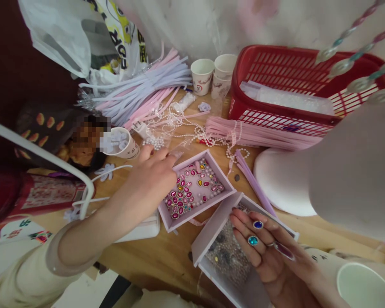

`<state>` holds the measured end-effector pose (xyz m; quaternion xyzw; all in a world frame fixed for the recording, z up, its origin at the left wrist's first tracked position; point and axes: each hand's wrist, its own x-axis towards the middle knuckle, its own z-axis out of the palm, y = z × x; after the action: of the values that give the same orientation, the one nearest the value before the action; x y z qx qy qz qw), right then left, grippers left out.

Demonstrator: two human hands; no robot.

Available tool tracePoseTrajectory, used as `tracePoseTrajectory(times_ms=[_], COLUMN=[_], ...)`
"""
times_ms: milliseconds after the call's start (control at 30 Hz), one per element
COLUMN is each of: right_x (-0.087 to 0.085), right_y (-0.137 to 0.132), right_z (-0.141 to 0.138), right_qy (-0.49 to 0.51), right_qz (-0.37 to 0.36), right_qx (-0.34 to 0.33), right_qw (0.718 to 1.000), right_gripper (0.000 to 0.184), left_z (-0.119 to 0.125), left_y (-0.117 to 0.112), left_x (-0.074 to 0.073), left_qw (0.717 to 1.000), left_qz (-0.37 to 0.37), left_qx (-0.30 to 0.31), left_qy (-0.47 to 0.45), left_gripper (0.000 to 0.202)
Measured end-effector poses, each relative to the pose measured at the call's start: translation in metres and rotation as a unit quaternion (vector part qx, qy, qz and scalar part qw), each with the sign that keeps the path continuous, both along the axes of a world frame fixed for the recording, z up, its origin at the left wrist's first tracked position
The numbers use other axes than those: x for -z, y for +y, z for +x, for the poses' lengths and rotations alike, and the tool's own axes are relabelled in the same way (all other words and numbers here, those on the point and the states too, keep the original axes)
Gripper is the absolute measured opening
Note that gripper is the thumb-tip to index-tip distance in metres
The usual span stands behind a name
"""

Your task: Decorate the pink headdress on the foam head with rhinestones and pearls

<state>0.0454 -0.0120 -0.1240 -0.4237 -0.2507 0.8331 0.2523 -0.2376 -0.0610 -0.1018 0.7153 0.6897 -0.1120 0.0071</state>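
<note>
My left hand (154, 173) hovers palm down at the left edge of a small lilac box (198, 216). Its fingers are bent and slightly apart, their tips partly hidden; I see nothing in them. Inside that box lie pink, magenta and yellow oval rhinestones (180, 201) and small pearls. My right hand (275, 252) is turned palm up over a second lilac box (202, 244), which contains many tiny beads (227, 256). A dark blue rhinestone (258, 224) and a teal rhinestone (253, 240) rest on its fingers.
Behind the boxes are pearl strings (192, 128), pink pipe cleaners (263, 136), a paper cup of flower pieces (124, 145) and a red basket (275, 68). A white rounded base (282, 179) stands right; bead strands (346, 66) hang above. A white bar (51, 152) crosses the left.
</note>
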Motion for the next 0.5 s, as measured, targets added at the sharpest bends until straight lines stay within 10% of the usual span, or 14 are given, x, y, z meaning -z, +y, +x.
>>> tracePoseTrajectory(times_ms=[500], right_x=[-0.001], right_y=[-0.002], right_z=[0.000], right_qy=[0.012], right_qz=[0.015], right_qx=[-0.006], right_qw=[1.000], right_gripper=[0.032], left_z=[-0.020], left_y=[-0.001], left_x=[0.012], left_qw=[0.992], left_qz=[-0.030], left_qx=[0.023], left_qy=[-0.121], left_gripper=[0.027])
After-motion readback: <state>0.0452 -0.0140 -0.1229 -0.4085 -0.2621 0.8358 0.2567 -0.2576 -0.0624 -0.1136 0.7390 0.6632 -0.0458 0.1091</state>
